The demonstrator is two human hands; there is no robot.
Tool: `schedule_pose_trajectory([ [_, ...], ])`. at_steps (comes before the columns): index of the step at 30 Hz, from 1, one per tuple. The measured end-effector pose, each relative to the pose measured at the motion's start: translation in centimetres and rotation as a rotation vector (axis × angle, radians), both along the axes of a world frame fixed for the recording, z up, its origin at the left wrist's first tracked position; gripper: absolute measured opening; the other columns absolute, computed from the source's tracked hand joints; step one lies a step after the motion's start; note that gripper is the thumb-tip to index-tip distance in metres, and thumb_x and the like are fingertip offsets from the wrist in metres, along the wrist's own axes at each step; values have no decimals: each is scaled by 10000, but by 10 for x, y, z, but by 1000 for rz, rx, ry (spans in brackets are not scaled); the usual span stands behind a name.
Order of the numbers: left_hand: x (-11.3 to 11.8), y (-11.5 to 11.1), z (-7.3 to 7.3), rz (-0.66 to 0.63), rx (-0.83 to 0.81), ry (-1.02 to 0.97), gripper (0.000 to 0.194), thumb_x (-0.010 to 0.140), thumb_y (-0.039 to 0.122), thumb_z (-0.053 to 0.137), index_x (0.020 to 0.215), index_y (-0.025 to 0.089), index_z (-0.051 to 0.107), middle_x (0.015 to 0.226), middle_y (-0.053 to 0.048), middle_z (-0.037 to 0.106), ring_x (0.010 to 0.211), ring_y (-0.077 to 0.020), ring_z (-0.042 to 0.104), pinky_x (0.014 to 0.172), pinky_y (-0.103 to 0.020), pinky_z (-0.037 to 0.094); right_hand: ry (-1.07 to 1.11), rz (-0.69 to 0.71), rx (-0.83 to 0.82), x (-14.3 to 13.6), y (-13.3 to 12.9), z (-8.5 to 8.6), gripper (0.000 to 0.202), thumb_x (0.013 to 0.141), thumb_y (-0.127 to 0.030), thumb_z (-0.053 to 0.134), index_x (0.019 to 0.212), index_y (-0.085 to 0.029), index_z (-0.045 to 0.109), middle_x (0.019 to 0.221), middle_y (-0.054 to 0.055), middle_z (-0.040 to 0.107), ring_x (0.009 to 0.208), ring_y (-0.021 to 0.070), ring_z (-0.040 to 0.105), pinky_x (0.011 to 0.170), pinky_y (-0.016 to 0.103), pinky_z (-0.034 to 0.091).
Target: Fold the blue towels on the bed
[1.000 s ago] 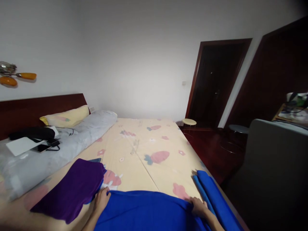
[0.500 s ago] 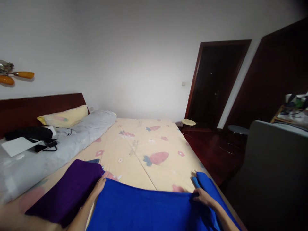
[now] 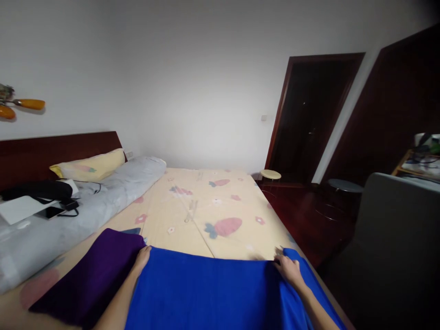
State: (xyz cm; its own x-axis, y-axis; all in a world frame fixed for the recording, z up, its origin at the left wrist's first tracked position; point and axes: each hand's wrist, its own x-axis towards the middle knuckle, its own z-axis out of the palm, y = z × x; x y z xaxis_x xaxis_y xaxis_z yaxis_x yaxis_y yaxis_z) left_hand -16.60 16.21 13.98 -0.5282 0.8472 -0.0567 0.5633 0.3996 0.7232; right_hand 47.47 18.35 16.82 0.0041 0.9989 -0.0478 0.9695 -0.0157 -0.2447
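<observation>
A blue cloth (image 3: 209, 293) lies stretched between my hands over the near part of the bed. Its far left corner is pinched in my left hand (image 3: 142, 257), beside a folded purple cloth (image 3: 92, 275). My right hand (image 3: 288, 268) grips the far edge on the other side, where more blue fabric bunches and hangs toward the bed's right edge. Both hands have their fingers closed on the cloth. The near end of the blue cloth runs out of view at the bottom.
The bed's patterned sheet (image 3: 182, 201) spreads ahead. On the left, a grey rolled quilt (image 3: 113, 197) carries a phone (image 3: 53, 212) and a black bag (image 3: 41, 190). Past the right edge stand a cream stool (image 3: 270, 174), a dark stool (image 3: 345, 185) and a grey panel (image 3: 395, 229).
Both hands have moved slightly away from me, drawing the blue cloth's far edge up the bed and straighter. The fabric at the right has shifted. My view has turned slightly right.
</observation>
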Motion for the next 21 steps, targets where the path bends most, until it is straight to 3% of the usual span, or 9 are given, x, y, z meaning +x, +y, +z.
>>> schedule_pose_trajectory([
  [3, 2, 4, 1, 27, -22, -6, 318, 878, 447, 571, 1025, 172, 630, 1085, -40, 686, 998, -182, 642, 905, -423, 518, -34, -16, 16, -4, 4, -2, 251, 821, -299, 422, 861, -241, 662, 965, 82, 720, 1022, 258, 611, 879, 431, 340],
  [8, 7, 10, 4, 54, -78, 28, 318, 878, 453, 556, 952, 164, 663, 967, -30, 731, 933, -189, 674, 880, -388, 517, -68, -32, 57, -12, 10, -6, 258, 817, -246, 410, 848, -228, 666, 1000, 88, 708, 1045, 254, 595, 854, 431, 345],
  [15, 6, 19, 19, 142, -71, 140, 327, 812, 420, 521, 982, 223, 718, 942, -85, 771, 998, -274, 686, 827, -328, 513, -107, -58, 172, -22, 19, -5, 284, 842, -237, 388, 899, -237, 666, 1053, 99, 697, 1097, 267, 563, 893, 457, 364],
  [18, 24, 16, 19, 108, -21, 195, 401, 813, 372, 487, 1136, 217, 667, 1051, -97, 753, 1074, -262, 659, 907, -339, 493, -120, -67, 236, -38, 11, -10, 361, 857, -234, 360, 1094, -239, 632, 1213, 120, 650, 1206, 287, 514, 989, 493, 352],
  [21, 64, -6, 1, 3, 48, 250, 492, 823, 333, 440, 1277, 202, 576, 1269, -92, 665, 1249, -230, 548, 1036, -334, 425, -100, -9, 251, -64, -16, -36, 423, 880, -272, 322, 1210, -249, 587, 1351, 101, 585, 1282, 252, 489, 1073, 469, 348],
])
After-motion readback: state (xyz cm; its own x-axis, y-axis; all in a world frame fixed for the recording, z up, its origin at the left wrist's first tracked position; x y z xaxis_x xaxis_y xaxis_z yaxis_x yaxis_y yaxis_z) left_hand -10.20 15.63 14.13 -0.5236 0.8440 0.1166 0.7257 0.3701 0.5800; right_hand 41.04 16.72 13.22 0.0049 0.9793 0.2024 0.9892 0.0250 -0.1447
